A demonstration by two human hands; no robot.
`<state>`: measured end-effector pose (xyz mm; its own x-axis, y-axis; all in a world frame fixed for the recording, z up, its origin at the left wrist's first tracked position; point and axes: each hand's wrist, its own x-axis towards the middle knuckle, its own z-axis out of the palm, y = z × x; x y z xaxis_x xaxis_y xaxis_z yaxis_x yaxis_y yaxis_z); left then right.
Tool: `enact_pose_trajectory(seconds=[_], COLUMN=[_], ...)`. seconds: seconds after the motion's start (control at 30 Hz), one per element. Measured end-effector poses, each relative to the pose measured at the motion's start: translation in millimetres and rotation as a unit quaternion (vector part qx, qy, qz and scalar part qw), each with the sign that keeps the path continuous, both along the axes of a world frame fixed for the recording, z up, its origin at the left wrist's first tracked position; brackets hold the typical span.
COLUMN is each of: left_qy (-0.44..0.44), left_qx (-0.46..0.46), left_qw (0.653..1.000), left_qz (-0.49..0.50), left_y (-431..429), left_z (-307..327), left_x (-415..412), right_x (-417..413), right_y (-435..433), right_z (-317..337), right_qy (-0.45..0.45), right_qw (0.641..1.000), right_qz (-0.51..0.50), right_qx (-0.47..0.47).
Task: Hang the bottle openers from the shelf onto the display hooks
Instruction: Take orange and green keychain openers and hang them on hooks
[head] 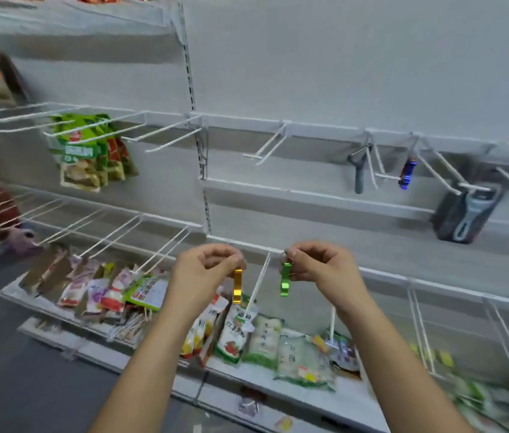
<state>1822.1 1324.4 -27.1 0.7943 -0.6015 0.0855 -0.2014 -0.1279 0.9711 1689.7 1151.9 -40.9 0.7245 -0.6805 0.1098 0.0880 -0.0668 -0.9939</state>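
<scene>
Your left hand (203, 270) pinched the top of a gold bottle opener (237, 285) at centre frame, the opener hanging straight down. Your right hand (322, 267) pinched a green bottle opener (285, 279) the same way, just right of it. A white display hook (261, 276) jutted toward you between the two openers, touching neither. Snack packets (262, 342) crowded the bottom shelf (278, 389) below your wrists. At upper right a blue bottle opener (406, 175) already hung, with a dark grey Y-shaped tool (359, 173) hanging left of it.
</scene>
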Motion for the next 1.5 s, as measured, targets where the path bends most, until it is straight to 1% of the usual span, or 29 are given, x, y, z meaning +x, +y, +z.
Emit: enact_pose_trajectory(seconds=[0.17, 0.27, 0.4, 0.63, 0.77, 0.83, 0.97, 1.07, 1.2, 1.4, 1.5], left_qy=[-0.011, -0.002, -0.009, 0.004, -0.001, 0.002, 0.007, 0.004, -0.009, -0.012, -0.011], left_qx=[-0.009, -0.012, -0.025, -0.021, -0.022, -0.038, -0.042, -0.034, -0.038, -0.037, -0.037], left_qw=[0.998, 0.995, 0.992, 0.985, 0.978, 0.972, 0.97, 0.967, 0.97, 0.972, 0.972], left_qz=[-0.068, -0.098, -0.119, -0.171, -0.209, -0.231, -0.239, -0.252, -0.241, -0.234, -0.234], left_y=[-50.4, -77.4, -106.9, -145.6, -166.6, -176.3, -187.5, -191.3, -201.2, -208.8, -213.1], left_z=[9.0, 12.8, 14.7, 11.7, 9.8, 8.0, 3.8, 1.6, 5.6, 7.7, 7.8], left_x=[-22.1, -36.9, -54.2, -70.4, -69.2, -68.3, -67.0, -67.3, -68.3, -82.9, -88.5], right_x=[-43.6, -68.3, -95.0, -111.7, -118.7, -121.4, -123.7, -125.3, -127.3, -130.7, -128.4], right_y=[-27.6, -44.2, -62.5, -79.0, -85.1, -87.9, -97.0, -102.7, -112.1, -129.8, -136.9], right_z=[7.1, 11.9, 13.3, 15.4, 17.7, 19.5, 23.7, 32.2, 37.9, 57.1, 65.8], right_qy=[0.001, -0.008, -0.007, -0.007, 0.009, 0.003, 0.004, -0.011, -0.033, -0.1, -0.114], right_qw=[0.998, 0.995, 0.994, 0.987, 0.982, 0.978, 0.973, 0.969, 0.964, 0.956, 0.953], right_qz=[-0.068, -0.1, -0.113, -0.162, -0.186, -0.209, -0.226, -0.239, -0.247, -0.263, -0.27], right_qx=[-0.006, 0.002, -0.008, 0.009, -0.011, -0.021, -0.048, -0.066, -0.091, -0.078, -0.073])
